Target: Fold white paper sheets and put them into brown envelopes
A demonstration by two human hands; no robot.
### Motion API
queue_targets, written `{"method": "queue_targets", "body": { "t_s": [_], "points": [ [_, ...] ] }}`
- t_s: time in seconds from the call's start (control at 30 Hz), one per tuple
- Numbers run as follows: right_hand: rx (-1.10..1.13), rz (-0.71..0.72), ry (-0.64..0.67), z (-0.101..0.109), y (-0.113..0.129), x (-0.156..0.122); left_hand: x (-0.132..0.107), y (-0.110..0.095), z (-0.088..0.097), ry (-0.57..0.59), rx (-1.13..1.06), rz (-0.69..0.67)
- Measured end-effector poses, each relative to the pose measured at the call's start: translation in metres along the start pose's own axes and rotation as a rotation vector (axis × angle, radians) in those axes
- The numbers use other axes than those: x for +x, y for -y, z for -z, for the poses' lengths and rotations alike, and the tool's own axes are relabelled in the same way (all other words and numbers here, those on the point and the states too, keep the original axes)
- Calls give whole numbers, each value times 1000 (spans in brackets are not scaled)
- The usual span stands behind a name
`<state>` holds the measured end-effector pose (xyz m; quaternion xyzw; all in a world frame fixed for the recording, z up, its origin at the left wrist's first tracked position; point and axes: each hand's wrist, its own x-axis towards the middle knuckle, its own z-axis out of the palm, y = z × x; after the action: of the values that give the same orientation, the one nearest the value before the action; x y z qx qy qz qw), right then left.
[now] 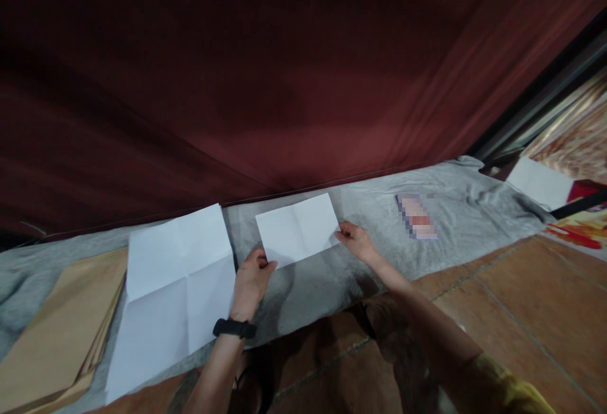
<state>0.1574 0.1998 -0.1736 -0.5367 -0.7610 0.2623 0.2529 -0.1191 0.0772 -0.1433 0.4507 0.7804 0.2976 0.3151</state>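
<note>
A folded sheet of white paper (298, 229) is stretched between my two hands, with a faint crease down its middle. My left hand (252, 278), with a black band on the wrist, pinches its lower left corner between thumb and fingers. At the right edge, my right hand (355, 240) grips the paper the same way. Beside my left hand lies a larger unfolded sheet of white paper (164, 325), marked by crossing creases. Both are over a grey cloth (313, 300); whether the held paper touches it I cannot tell.
Brown paper envelopes (61, 332) are stacked at the far left. A blurred-out flat item (417, 217) lies on the cloth to the right. Behind hangs a dark red curtain (303, 98). Brown floor tiles (531, 300) run along the front, and a white sheet (540, 181) is at the far right.
</note>
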Motion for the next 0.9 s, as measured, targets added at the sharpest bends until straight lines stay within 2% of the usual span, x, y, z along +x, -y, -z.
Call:
{"method": "queue_targets", "body": {
  "t_s": [0.2, 0.7, 0.9],
  "points": [
    [-96, -23, 8, 0, 4, -3, -2, -6, 0, -33, 146, 17],
    [-272, -65, 49, -2, 16, -11, -1, -8, -3, -43, 285, 75],
    [-409, 1, 80, 0, 21, -13, -1, -11, -4, -58, 304, 93]
  ]
}}
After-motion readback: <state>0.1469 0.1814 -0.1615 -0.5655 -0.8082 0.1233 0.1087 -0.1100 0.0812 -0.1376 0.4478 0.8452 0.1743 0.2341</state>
